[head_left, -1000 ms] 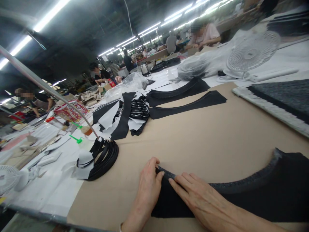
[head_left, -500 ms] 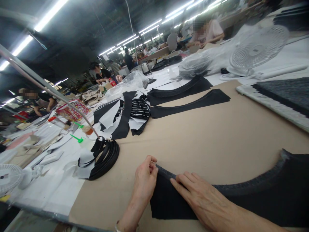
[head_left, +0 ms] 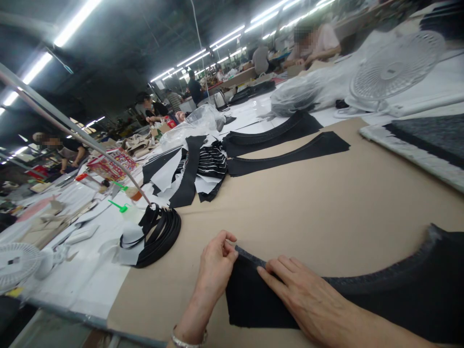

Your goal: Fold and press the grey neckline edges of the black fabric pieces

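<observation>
A stack of curved black fabric pieces (head_left: 380, 295) lies on the tan paper-covered table (head_left: 311, 203) close to me. My left hand (head_left: 216, 266) pinches the stack's left corner between thumb and fingers. My right hand (head_left: 308, 299) lies flat on top of the fabric, fingers stretched out and pressing it down just right of that corner.
A coil of black strap (head_left: 159, 232) sits to the left by a slanting metal pole (head_left: 72, 135). More black curved pieces (head_left: 290, 150) and striped cloth (head_left: 210, 164) lie farther back. White fans (head_left: 391, 72) stand at right and bottom left. Other people work at distant tables.
My left hand has curled from lying beside the corner into a pinch on it. The view has shifted slightly; my right hand stays flat on the fabric.
</observation>
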`<state>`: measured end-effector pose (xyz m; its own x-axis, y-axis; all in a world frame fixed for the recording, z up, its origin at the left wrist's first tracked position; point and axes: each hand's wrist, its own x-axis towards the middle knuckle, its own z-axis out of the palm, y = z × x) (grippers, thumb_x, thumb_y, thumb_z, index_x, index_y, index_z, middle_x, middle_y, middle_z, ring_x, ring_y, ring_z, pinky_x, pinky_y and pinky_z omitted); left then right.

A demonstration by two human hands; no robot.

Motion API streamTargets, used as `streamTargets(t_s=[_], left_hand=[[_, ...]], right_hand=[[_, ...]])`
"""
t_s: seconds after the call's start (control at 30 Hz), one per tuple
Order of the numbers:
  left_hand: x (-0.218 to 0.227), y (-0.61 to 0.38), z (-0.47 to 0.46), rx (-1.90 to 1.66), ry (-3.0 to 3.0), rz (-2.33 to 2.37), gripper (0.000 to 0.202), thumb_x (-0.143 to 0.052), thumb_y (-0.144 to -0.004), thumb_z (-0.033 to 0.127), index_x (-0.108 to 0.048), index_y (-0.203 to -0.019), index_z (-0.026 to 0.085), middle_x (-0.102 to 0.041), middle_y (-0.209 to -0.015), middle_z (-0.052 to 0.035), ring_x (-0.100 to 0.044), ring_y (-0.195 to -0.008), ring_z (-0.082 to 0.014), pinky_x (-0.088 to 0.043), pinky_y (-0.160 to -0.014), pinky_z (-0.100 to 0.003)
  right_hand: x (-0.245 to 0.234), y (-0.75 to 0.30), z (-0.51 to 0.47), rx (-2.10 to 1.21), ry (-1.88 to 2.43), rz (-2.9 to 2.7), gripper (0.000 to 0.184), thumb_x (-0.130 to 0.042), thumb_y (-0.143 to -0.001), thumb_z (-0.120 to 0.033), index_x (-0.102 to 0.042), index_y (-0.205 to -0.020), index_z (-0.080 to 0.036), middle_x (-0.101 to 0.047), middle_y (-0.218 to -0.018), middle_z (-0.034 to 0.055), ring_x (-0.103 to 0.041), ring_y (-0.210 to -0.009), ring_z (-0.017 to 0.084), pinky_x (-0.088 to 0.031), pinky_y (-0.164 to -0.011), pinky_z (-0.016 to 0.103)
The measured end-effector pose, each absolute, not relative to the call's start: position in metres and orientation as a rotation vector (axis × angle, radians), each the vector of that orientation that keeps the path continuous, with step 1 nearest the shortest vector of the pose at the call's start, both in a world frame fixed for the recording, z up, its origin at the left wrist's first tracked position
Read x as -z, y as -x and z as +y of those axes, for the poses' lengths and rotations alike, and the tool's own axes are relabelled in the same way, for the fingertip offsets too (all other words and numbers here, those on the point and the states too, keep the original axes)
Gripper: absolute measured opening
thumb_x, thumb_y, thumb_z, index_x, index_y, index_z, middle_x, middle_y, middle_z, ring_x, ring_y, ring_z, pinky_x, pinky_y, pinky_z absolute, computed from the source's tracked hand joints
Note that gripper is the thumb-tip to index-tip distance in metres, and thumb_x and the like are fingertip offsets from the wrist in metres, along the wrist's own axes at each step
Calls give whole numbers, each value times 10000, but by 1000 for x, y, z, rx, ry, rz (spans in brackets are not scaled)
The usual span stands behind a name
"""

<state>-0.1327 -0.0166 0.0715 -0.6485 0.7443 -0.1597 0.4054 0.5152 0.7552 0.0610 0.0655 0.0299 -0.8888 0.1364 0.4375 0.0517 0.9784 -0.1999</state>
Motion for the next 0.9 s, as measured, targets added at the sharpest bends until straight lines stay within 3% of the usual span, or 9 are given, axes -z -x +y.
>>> streamTargets(t_s=[0.47,0.67,0.9], left_hand=[[-74,121,-11,-693,-1141,2477,283,-486,-753,36,-564,-942,232,-544,-641,54,-542,-663,-147,-331,-652,-249],[-67,113,-15,-736,-1228,2522,269,-476,-777,20,-560,-943,215,-551,-722,16,-540,-748,-177,-356,-716,-283],[-59,129,-26,-927,-1213,2561,246,-569,-750,86,-560,-968,198,-531,-857,-5,-541,-760,-167,-435,-716,-290]], right_hand=[[-28,-61,63,-194,157,-2604,538,-419,-657,46,-539,-1152,-128,-582,-1011,71,-536,-896,203,-458,-851,355],[-24,-57,63,-167,168,-2633,443,-471,-706,-1,-549,-1121,-135,-576,-934,46,-508,-805,202,-431,-790,385],[-21,-63,62,-127,159,-2660,499,-501,-732,-10,-514,-1218,-121,-566,-1012,44,-485,-895,204,-357,-911,435]])
